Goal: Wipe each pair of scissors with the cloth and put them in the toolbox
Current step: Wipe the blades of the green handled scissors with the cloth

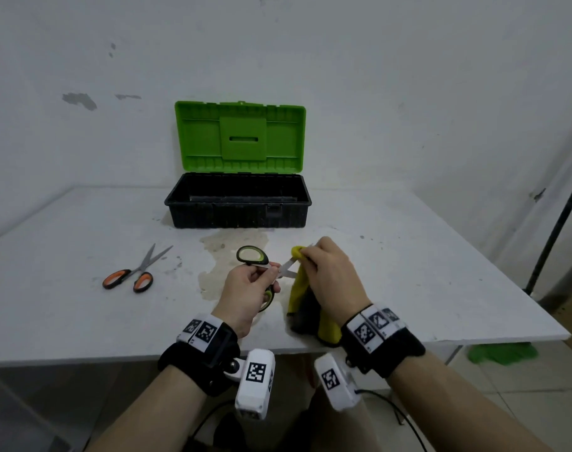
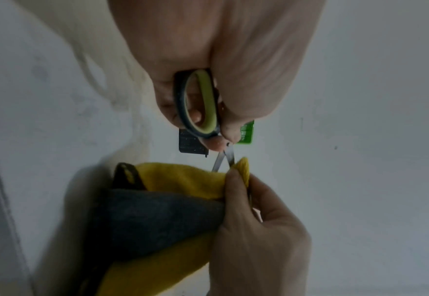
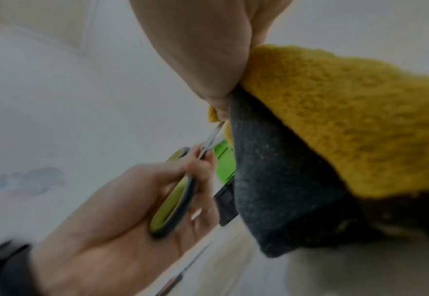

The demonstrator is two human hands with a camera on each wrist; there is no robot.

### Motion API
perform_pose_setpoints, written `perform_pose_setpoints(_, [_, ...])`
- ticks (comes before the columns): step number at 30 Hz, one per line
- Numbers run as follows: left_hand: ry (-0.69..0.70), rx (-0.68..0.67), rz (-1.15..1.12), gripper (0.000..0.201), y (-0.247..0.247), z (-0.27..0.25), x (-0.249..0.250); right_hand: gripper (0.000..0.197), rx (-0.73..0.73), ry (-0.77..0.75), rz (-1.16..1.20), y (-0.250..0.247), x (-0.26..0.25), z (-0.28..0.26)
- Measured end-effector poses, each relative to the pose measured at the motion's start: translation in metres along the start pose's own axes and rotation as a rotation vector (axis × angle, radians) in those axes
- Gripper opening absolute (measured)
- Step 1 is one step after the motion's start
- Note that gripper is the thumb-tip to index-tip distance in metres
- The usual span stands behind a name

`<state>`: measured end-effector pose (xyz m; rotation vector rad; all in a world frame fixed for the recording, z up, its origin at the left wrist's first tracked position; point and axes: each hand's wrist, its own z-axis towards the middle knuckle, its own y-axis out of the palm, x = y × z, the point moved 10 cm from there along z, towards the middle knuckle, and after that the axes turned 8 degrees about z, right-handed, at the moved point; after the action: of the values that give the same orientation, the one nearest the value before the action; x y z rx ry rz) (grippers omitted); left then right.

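Observation:
My left hand (image 1: 250, 282) grips the green-and-black handled scissors (image 1: 255, 256) by the handles, blades spread and pointing right. In the left wrist view the scissors (image 2: 203, 104) sit in my curled fingers. My right hand (image 1: 327, 272) pinches the yellow and grey cloth (image 1: 302, 301) around the upper blade's tip; the rest of the cloth hangs to the table. From the right wrist, the cloth (image 3: 334, 120) fills the right side and the scissors (image 3: 177, 196) lie below left. A second pair, with orange handles (image 1: 133, 275), lies open on the table at left. The toolbox (image 1: 237, 203) stands open behind, green lid up.
The white table (image 1: 408, 272) has a stain in front of the toolbox and ends close to my wrists. A dark pole (image 1: 558, 223) leans at the far right, and a green cloth-like heap (image 1: 503, 352) lies on the floor below the table's right corner.

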<state>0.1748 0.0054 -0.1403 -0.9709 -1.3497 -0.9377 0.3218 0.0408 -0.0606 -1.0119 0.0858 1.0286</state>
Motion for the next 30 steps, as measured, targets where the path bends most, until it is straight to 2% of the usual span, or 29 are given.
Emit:
perform_pose_setpoints(3, [-0.017, 0.027, -0.006, 0.012, -0.006, 0.002, -0.003, 0.025, 0.092, 0.047, 0.048, -0.021, 0.012, 0.007])
perform_pose_setpoints(9, [-0.007, -0.013, -0.046, 0.014, 0.004, 0.003, 0.003, 0.015, -0.032, -0.142, 0.01, 0.004, -0.033, -0.018])
perform_pose_setpoints(11, [-0.009, -0.025, -0.041, 0.014, 0.006, 0.002, 0.003, 0.015, -0.028, -0.115, -0.001, 0.005, -0.023, -0.013])
perform_pose_setpoints(15, [-0.024, 0.0, -0.019, 0.013, 0.002, 0.001, -0.001, 0.025, 0.063, 0.045, 0.043, -0.013, 0.009, 0.004])
perform_pose_setpoints(18, [-0.028, 0.022, -0.024, 0.012, 0.0, 0.002, -0.004, 0.025, 0.064, 0.003, 0.055, -0.017, -0.004, 0.002])
perform_pose_setpoints(23, [-0.035, -0.01, -0.036, 0.015, 0.007, 0.002, -0.005, 0.014, -0.111, -0.113, -0.026, 0.019, -0.032, -0.019])
perform_pose_setpoints(28, [-0.042, 0.012, -0.011, 0.013, -0.001, -0.001, -0.007, 0.023, 0.0, 0.033, -0.039, -0.004, -0.001, -0.003])
perform_pose_setpoints(30, [-0.055, 0.024, -0.012, 0.013, -0.003, 0.001, -0.009, 0.024, 0.008, 0.026, -0.035, -0.009, -0.004, -0.003])
